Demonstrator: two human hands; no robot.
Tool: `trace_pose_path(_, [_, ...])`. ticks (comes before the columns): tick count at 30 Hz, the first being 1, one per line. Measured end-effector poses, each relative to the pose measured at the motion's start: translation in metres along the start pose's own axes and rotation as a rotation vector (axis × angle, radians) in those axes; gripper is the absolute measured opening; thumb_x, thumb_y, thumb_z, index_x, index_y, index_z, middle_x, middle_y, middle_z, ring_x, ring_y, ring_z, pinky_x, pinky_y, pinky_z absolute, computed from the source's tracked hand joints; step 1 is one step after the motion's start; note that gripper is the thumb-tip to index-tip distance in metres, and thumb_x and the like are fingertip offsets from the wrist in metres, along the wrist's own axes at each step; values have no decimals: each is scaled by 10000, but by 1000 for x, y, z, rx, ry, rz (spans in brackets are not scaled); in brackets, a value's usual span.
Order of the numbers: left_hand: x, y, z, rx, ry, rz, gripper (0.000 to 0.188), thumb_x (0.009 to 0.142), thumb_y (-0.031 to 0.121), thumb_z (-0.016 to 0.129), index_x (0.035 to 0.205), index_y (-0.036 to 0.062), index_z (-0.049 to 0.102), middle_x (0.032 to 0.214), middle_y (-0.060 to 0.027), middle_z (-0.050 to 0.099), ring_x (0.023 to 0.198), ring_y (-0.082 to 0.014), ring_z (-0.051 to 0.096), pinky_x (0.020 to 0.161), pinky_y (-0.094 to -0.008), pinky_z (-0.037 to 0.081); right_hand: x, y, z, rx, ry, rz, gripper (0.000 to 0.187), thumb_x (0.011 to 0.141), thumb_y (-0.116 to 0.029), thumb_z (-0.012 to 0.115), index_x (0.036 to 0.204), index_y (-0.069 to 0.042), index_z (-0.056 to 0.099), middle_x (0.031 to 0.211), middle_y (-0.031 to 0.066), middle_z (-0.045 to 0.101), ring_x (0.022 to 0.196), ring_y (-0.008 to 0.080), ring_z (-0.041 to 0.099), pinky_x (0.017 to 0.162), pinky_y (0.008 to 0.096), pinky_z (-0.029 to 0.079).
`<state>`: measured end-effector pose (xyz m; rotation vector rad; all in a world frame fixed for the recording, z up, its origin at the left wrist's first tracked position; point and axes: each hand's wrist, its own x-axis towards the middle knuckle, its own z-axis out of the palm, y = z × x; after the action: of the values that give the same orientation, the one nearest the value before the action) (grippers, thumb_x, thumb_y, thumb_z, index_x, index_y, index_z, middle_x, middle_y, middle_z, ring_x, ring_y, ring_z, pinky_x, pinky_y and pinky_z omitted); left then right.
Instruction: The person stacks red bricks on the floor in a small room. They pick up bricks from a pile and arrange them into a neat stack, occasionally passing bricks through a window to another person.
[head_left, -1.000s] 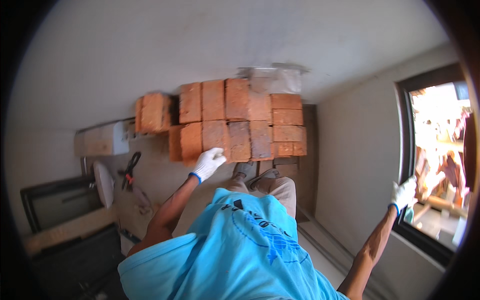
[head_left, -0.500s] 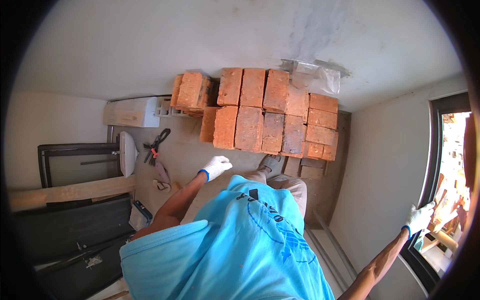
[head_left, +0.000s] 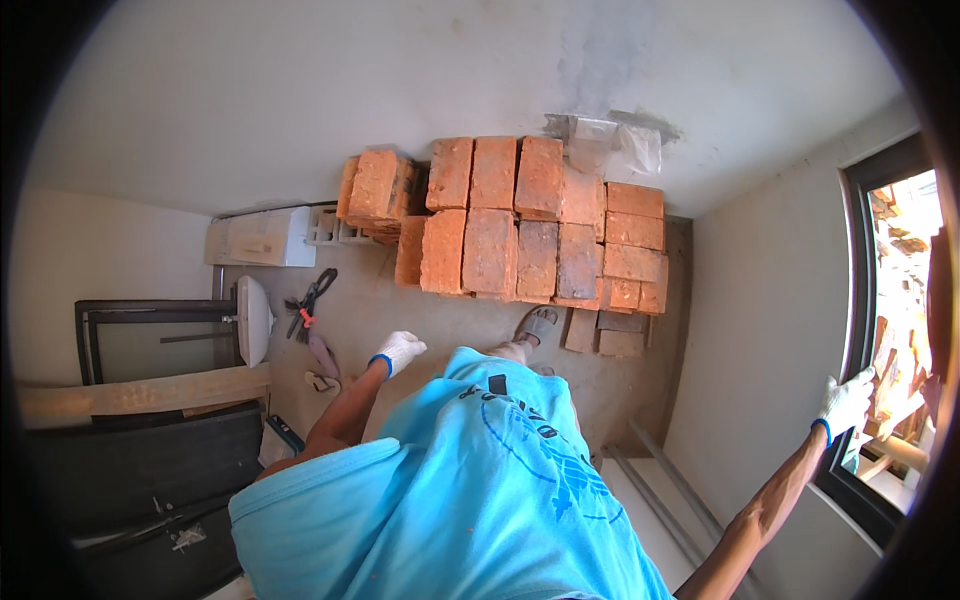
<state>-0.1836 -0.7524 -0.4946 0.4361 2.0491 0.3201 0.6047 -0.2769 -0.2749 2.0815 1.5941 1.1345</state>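
My left hand (head_left: 400, 353), in a white knitted glove with a blue cuff, hangs in front of my blue shirt with its fingers curled together. Nothing shows in it, and it is apart from the bricks. To the far right, my right hand (head_left: 846, 402) wears a matching glove and grips the inner edge of a black window frame (head_left: 858, 270); part of its fingers is hidden. Ahead of me, orange bricks (head_left: 491, 240) are piled against the wall, a few of them darkened. My sandalled foot (head_left: 538, 325) stands just before the pile.
Plastic bags (head_left: 640, 148) hang on the wall above the bricks. Black straps (head_left: 310, 300) and a pair of sandals (head_left: 322, 365) lie on the left floor. A wooden beam (head_left: 150, 390) and dark panels (head_left: 150, 450) stand further left. Metal rails (head_left: 670, 500) run beside my right side.
My left hand has drawn back toward my body and a little left. The right hand still holds the window frame, and more of that frame's top has come into view.
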Motion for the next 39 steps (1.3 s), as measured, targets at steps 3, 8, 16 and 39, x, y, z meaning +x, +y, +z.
trace_pose_path(3, [-18, 5, 8, -46, -37, -57, 543, 887, 365, 754, 1231, -54, 728, 1078, -200, 775, 992, -288, 728, 903, -405, 555, 4, 2, 10, 8, 6, 5, 1039, 795, -550, 855, 1610, -128, 367, 1255, 113, 610, 1060, 318, 702, 814, 526, 624])
trace_pose_path(8, [-40, -44, 15, -100, 5, -39, 226, 935, 257, 735, 1008, 44, 722, 738, -17, 604, 570, -120, 511, 513, -325, 406, 5, -7, 7, 43, 1, 11, 941, 854, -493, 833, 1590, -116, 383, 1252, 146, 609, 1077, 344, 701, 829, 502, 635])
trace_pose_path(16, [-41, -55, -19, 48, 378, -50, 866, 855, 456, 823, 1466, -86, 537, 1443, -324, 607, 1380, -410, 578, 1155, -437, 451, -55, -19, -2, 600, 295, -169, 842, 928, -428, 776, 1622, -138, 398, 1576, 165, 503, 1378, 402, 564, 1128, 518, 517])
trace_pose_path(39, [220, 146, -215, 342, 855, 109, 1208, 648, 639, 908, 1542, 9, 395, 1417, -241, 571, 1311, -421, 556, 1049, -541, 485, -671, -208, -260, 1405, -1516, 594, 310, 908, -101, 739, 1193, 16, 716, 1105, 146, 772, 1029, 228, 718, 892, 355, 569])
